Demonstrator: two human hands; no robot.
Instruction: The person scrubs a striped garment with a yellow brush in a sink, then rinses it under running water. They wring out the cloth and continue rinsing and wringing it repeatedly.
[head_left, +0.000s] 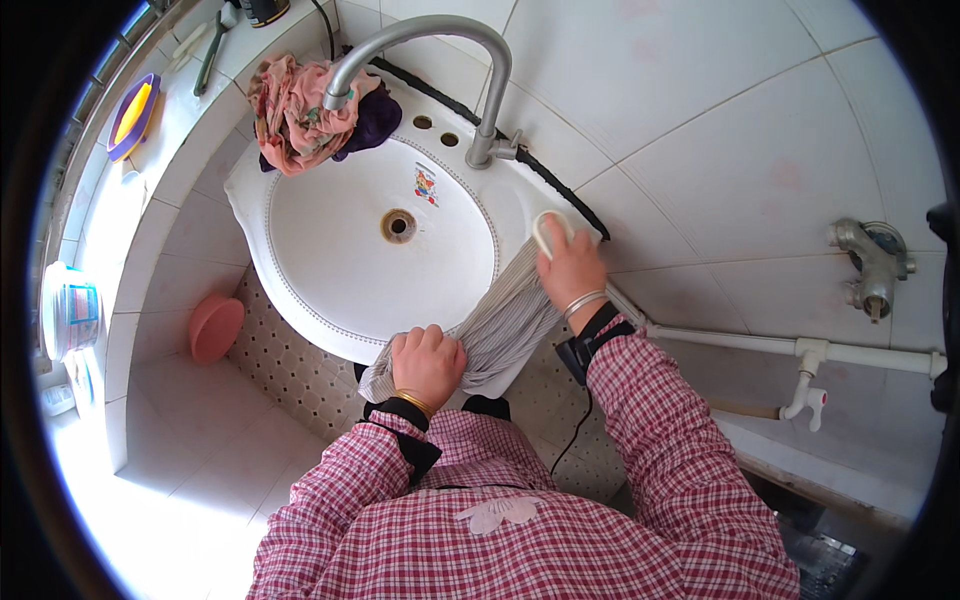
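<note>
A grey striped cloth (499, 322) lies stretched over the right front rim of a white ceramic washbasin (337, 292). My left hand (427, 367) grips the bunched cloth at the basin's front edge. At the basin's right corner, my right hand (571, 274) holds a pale oval object (551, 234), perhaps a brush or a bar of soap, at the cloth's upper end. Its underside is hidden. The metal gooseneck faucet (450, 26) arches over the back of the basin, with the drain (398, 226) open below.
Pink patterned fabric (300, 112) and dark purple fabric (375, 124) are heaped on the basin's back left rim. On the tiled ledge at left are a brush (212, 60), a purple soap dish (135, 116) and a plastic tub (71, 311). A pink basin (215, 328) stands below. White pipes (735, 341) run along the right wall.
</note>
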